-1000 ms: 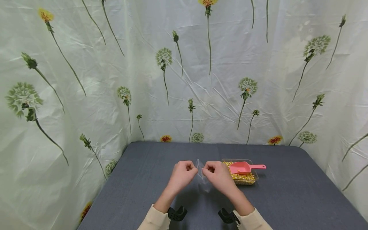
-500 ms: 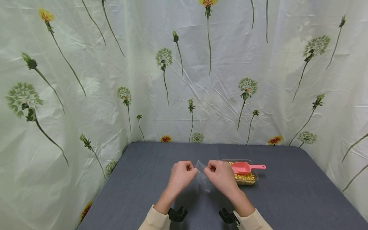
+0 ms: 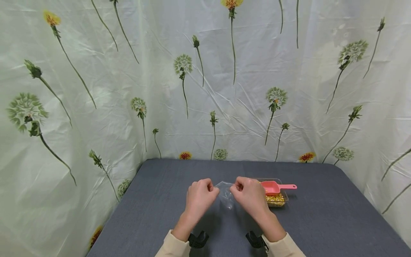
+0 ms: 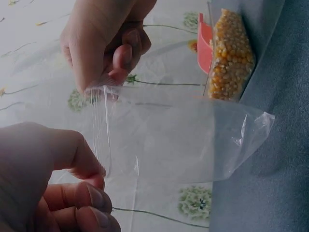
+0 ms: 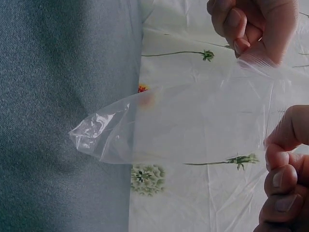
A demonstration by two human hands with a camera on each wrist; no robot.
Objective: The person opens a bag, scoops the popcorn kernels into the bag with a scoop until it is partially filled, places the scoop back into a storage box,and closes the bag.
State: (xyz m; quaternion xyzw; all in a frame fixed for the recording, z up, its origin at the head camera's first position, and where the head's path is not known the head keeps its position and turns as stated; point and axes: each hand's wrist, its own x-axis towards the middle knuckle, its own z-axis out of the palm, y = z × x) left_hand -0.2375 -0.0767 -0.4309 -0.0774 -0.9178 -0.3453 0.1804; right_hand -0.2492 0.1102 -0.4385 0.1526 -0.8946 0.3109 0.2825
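A clear plastic zip bag (image 4: 164,135) hangs between my two hands, its mouth upward and its creased bottom end just over the table. My left hand (image 3: 199,198) pinches one corner of the mouth between thumb and fingers. Opposite it, my right hand (image 3: 249,195) pinches the other corner. In the left wrist view the seal line runs between the two grips, and nothing shows inside the bag. Right of my right hand, and partly hidden behind it, stands a clear container (image 3: 287,199) of corn kernels (image 3: 275,200). A pink scoop (image 3: 272,187) lies on the kernels.
A dark grey cloth covers the table (image 3: 321,207). Behind it hangs a pale curtain (image 3: 154,71) printed with dandelions. Black wrist bands (image 3: 198,239) sit at both cuffs.
My hands have drawn apart, the right one moving a little to the right and over more of the container. The bag's mouth has spread wider between them.
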